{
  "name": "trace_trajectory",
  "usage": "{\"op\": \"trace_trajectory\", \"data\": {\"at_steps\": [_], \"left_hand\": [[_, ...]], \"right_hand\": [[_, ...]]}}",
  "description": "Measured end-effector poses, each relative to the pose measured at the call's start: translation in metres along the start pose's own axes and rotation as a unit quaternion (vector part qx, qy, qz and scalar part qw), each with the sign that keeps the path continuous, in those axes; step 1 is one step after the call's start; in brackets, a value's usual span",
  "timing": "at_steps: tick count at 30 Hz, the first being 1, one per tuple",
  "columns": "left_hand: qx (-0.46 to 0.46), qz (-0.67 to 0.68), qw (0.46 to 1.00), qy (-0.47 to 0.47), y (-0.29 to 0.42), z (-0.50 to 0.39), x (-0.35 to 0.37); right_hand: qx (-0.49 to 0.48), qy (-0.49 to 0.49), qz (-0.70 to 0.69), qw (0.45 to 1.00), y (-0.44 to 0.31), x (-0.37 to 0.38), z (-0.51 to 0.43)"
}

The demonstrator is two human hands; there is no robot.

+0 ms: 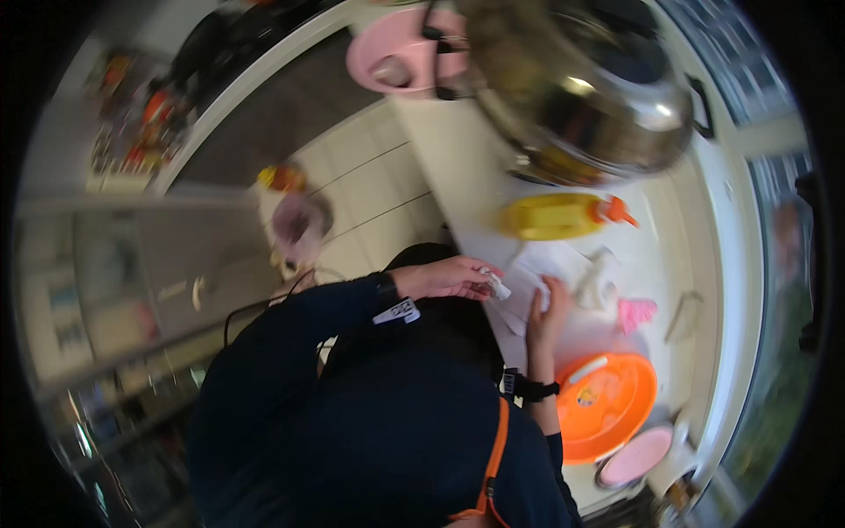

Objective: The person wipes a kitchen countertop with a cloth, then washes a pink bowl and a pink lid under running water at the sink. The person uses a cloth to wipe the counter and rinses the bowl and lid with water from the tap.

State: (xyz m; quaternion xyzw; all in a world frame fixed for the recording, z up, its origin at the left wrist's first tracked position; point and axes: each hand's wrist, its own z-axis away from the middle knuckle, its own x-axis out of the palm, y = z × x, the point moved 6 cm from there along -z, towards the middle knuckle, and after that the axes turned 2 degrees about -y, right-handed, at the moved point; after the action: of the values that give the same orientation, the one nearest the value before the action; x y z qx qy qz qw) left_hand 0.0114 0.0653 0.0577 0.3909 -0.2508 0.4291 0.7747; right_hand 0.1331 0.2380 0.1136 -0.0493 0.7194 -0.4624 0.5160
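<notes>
My left hand (455, 277) holds a small crumpled white piece, perhaps tissue or cloth (496, 285), between thumb and fingers. Just to its right, my right hand (548, 313) has its fingers bent over a flat white sheet or cloth (521, 280) on the white counter. Something white shows at its fingertips; blur hides whether it is gripped. A rumpled whitish cloth (597, 280) and a small pink item (636, 315) lie beyond the right hand. Above the sheet in the picture lies a yellow liquid bottle with an orange pump top (551, 216).
A large lidded steel pot (587, 112) stands on the counter (449, 152), beside a pink basin (370, 49). Near my right forearm are an orange basin (610, 416) and a pink round item (637, 455). Bags (297, 224) stand on the tiled floor at left. A window runs along the right.
</notes>
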Motion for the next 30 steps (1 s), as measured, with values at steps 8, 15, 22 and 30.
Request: {"op": "trace_trajectory", "data": {"at_steps": [8, 15, 22, 30], "left_hand": [[0.178, -0.173, 0.921, 0.301, -0.025, 0.171, -0.234], [0.204, -0.629, 0.415, 0.625, -0.092, 0.389, -0.480], [0.114, -0.651, 0.371, 0.652, -0.128, 0.451, -0.672], [0.283, 0.276, 0.852, 0.343, -0.060, 0.376, -0.582]], "right_hand": [[-0.016, -0.018, 0.234, 0.972, 0.022, 0.026, 0.033], [0.014, -0.003, 0.256, 0.967, 0.026, 0.036, 0.034], [0.115, 0.008, 0.333, 0.936, -0.003, 0.040, 0.049], [-0.035, -0.049, 0.101, 0.993, -0.151, 0.176, 0.007]]}}
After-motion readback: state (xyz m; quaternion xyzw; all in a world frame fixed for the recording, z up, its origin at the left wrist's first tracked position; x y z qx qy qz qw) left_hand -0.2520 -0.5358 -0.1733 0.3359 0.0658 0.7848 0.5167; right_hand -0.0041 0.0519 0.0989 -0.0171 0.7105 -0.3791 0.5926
